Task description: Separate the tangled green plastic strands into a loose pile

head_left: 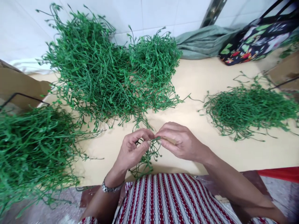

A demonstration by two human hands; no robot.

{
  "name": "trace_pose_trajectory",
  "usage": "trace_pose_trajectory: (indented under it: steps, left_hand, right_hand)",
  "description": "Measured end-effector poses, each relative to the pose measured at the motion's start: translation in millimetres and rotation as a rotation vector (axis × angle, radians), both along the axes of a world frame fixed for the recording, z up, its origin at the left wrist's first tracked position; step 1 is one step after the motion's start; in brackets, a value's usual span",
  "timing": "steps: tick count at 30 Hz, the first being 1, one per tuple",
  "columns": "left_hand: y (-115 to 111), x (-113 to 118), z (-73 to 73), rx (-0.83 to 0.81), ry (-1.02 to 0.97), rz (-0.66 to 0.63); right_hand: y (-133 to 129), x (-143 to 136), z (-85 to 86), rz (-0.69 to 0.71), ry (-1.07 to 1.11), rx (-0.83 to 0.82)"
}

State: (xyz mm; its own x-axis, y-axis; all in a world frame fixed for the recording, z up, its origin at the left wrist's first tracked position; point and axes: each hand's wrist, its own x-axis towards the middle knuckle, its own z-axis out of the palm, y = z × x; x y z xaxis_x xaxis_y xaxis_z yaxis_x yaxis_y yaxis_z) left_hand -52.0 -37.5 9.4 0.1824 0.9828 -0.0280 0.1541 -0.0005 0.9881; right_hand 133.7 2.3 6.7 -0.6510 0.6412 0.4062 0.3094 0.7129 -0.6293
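Observation:
Both hands meet over the near middle of the cream table. My left hand [135, 149] pinches a thin green stem between thumb and forefinger. Close beside it, my right hand [178, 140] pinches the same small green piece, its fingertips almost touching the left ones. A small bunch of green stems [147, 160] hangs and lies just under my hands, partly hidden by the left one. Beyond them a large heap of green stems with small tips [100, 71] spreads across the table.
Another green heap [30, 146] lies at the left edge, and a flatter pile [245, 109] at the right. Cardboard boxes [21, 84] stand at both sides. A grey-green cloth [203, 42] and a floral cloth [252, 45] lie by the tiled wall.

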Motion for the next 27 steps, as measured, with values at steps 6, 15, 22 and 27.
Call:
trace_pose_trajectory:
  steps: [6, 15, 22, 27]
  left_hand:
    - [-1, 2, 5.4, -0.004, 0.294, 0.058]
    - [-2, 13, 0.7, 0.057, 0.271, 0.012]
    - [-7, 10, -7.2, 0.056, 0.283, -0.056]
    - [-5, 9, 2.6, 0.17, 0.47, -0.154]
  right_hand:
    - [4, 4, -2.6, -0.045, -0.187, 0.201]
    - [-4, -4, -13.1, -0.066, -0.044, -0.008]
    - [-10, -9, -24.6, 0.04, 0.06, -0.078]
    - [-17, -5, -15.2, -0.049, -0.171, 0.122]
